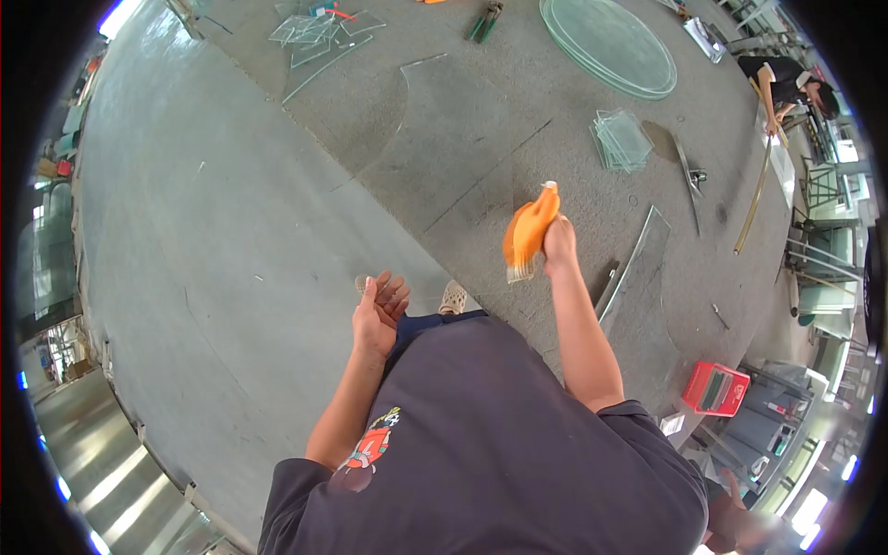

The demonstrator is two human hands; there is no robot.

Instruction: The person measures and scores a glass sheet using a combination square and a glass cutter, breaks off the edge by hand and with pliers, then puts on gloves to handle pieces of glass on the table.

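Note:
My right hand [560,246] is closed around an orange work glove [529,229] with a pale cuff, held up over the table's front edge. My left hand [379,316] is in front of my body with bare, loosely curled fingers set apart, and nothing shows in it. Beyond the glove, a large clear glass sheet [453,116] with a curved edge lies flat on the grey worktable [370,148]. To the right of the glove, another piece of glass [646,268] with a long straight edge rests on the tabletop.
Round glass panes [610,46] lie stacked at the back, with small square panes [622,141] nearer. Glass offcuts [319,37] and green-handled pliers [486,22] are at the far side. A red crate [715,388] stands right. Another person [786,83] bends over at the far right.

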